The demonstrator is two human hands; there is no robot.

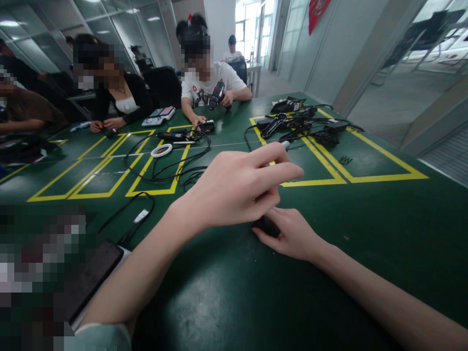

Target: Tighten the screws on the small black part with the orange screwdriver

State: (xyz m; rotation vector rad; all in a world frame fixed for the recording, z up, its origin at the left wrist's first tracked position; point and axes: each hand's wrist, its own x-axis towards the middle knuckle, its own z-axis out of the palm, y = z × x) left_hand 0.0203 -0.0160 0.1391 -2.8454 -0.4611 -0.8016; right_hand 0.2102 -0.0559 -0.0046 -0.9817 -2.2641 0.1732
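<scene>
My left hand [237, 187] hovers over the green table [365, 234] in the middle of the view, its fingers curled and pointing right with the index finger stretched out. Under it my right hand [288, 234] rests on the table, fingers pinched on a small dark object [265, 226] that is mostly hidden by both hands. The left fingertips come close to that object; whether they touch it is hidden.
Yellow tape lines [329, 180] mark boxes on the table. A pile of black cables and chargers [303, 126] lies at the back right. A white ring [161, 150] and more cables lie at centre left. Two people sit opposite, one holding a black tool [217, 95]. A dark flat device [91, 278] lies near left.
</scene>
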